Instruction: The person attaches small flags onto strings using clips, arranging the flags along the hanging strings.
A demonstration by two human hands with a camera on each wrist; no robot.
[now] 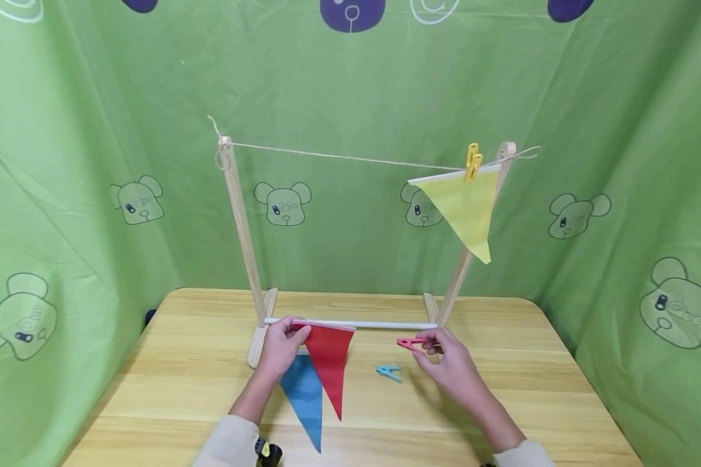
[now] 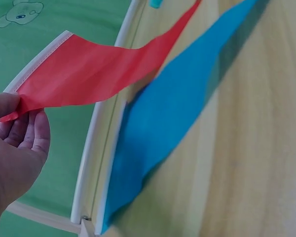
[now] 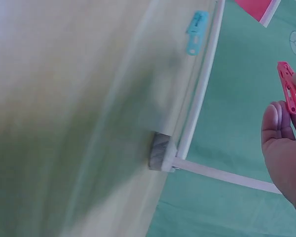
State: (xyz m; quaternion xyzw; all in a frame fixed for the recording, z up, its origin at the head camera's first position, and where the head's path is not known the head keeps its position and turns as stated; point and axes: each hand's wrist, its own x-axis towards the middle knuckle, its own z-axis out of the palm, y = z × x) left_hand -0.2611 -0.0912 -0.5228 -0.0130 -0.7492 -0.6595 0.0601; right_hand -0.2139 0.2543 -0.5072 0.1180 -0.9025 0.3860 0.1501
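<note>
A red pennant [image 1: 330, 360] hangs from my left hand [image 1: 282, 347], whose thumb and fingers pinch its white-edged top corner. In the left wrist view the same red pennant [image 2: 89, 74] stretches away from the fingertips. Below and partly behind it, a blue pennant [image 1: 305, 392] lies on the table. My right hand [image 1: 452, 363] pinches a red clothespin [image 1: 410, 344], also visible in the right wrist view as a red clothespin [image 3: 288, 89] between thumb and fingers. Between the hands a light blue clothespin [image 1: 389, 371] rests on the tabletop.
A wooden stand with a left post [image 1: 242, 227] and a right post [image 1: 458, 279] carries a string [image 1: 339, 156]. Near its right end a yellow clothespin [image 1: 472, 163] holds a yellow pennant [image 1: 464, 204]. A white rod [image 1: 380, 324] joins the posts low down, above the wooden table [image 1: 520, 363].
</note>
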